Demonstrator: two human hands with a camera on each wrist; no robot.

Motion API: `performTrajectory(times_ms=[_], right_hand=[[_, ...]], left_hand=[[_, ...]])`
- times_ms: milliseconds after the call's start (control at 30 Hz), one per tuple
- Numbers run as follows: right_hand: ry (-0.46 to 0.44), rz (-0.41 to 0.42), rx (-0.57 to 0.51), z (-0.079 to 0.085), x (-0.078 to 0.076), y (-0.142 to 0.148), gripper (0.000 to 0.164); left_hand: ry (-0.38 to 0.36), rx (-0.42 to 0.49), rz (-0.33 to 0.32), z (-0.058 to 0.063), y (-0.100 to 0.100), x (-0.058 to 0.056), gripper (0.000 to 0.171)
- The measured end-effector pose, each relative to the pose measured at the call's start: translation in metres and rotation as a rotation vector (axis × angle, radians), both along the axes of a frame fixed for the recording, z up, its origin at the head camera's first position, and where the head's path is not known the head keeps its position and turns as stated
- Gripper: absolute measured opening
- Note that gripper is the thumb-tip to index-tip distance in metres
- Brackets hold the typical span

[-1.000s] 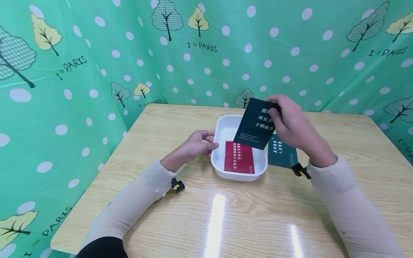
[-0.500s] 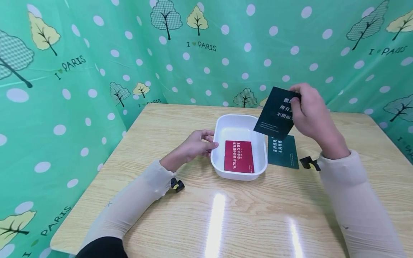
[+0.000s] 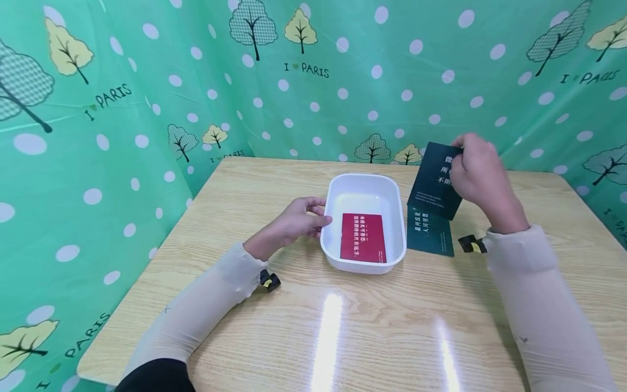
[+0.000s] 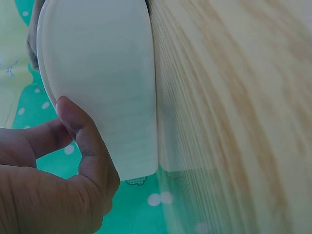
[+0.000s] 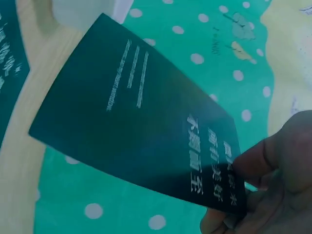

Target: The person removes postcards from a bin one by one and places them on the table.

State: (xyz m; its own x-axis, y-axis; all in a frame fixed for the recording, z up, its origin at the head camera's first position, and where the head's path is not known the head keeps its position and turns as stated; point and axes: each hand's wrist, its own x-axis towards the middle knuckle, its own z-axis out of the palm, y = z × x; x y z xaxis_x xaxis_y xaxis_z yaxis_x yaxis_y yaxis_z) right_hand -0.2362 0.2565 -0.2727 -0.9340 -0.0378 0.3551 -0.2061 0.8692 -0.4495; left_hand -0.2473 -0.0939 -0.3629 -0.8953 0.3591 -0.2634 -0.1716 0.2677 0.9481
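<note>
My right hand (image 3: pixel 482 182) pinches a dark green card (image 3: pixel 436 179) with white lettering by its upper right corner. The right wrist view shows my thumb pressing the printed face of this card (image 5: pixel 126 122). Its lower edge overlaps a second dark green card (image 3: pixel 431 237), which lies flat on the table just right of a white plastic tray (image 3: pixel 364 190). My left hand (image 3: pixel 299 222) grips the tray's left rim, with a finger along the outer wall (image 4: pixel 105 83) in the left wrist view. A red card (image 3: pixel 363 238) with white lettering lies inside, toward the near end.
The light wood table (image 3: pixel 274 337) carries bright light reflections in front. A green dotted curtain (image 3: pixel 313 109) with trees hangs behind and at the left. Small black and yellow pieces (image 3: pixel 269 280) sit at both wrists.
My right hand has carried the dark green card rightward from over the tray, up and then slightly down, to above the far end of the other green card. My left hand has stayed put.
</note>
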Motion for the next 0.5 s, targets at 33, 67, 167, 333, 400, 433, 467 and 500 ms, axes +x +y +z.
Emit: performTrajectory(times_ms=[33, 67, 167, 333, 400, 433, 467, 500], right_hand=[[-0.018, 0.007, 0.004, -0.002, -0.002, 0.002, 0.037], [-0.033, 0.016, 0.009, -0.004, -0.004, 0.003, 0.036], [-0.072, 0.044, 0.021, -0.012, -0.009, 0.007, 0.035], [-0.168, 0.095, 0.028, -0.025, -0.016, 0.012, 0.036], [-0.228, 0.124, 0.035, -0.030, -0.018, 0.013, 0.037], [-0.261, 0.138, 0.039, -0.032, -0.020, 0.014, 0.036], [-0.292, 0.149, 0.047, -0.034, -0.021, 0.014, 0.036], [-0.318, 0.159, 0.054, -0.036, -0.022, 0.015, 0.036]], left_hand=[[0.000, 0.000, 0.001, 0.000, 0.000, 0.000, 0.047], [0.001, 0.000, 0.002, 0.000, 0.000, 0.000, 0.047], [0.003, 0.000, 0.001, 0.000, 0.000, 0.000, 0.048], [0.001, 0.001, -0.009, 0.001, 0.000, 0.000, 0.049], [-0.003, -0.002, -0.010, 0.002, 0.000, 0.001, 0.050], [-0.007, -0.004, -0.011, 0.002, 0.000, 0.001, 0.050], [-0.010, -0.004, -0.012, 0.002, 0.000, 0.001, 0.051], [-0.013, -0.005, -0.014, 0.002, 0.000, 0.002, 0.052]])
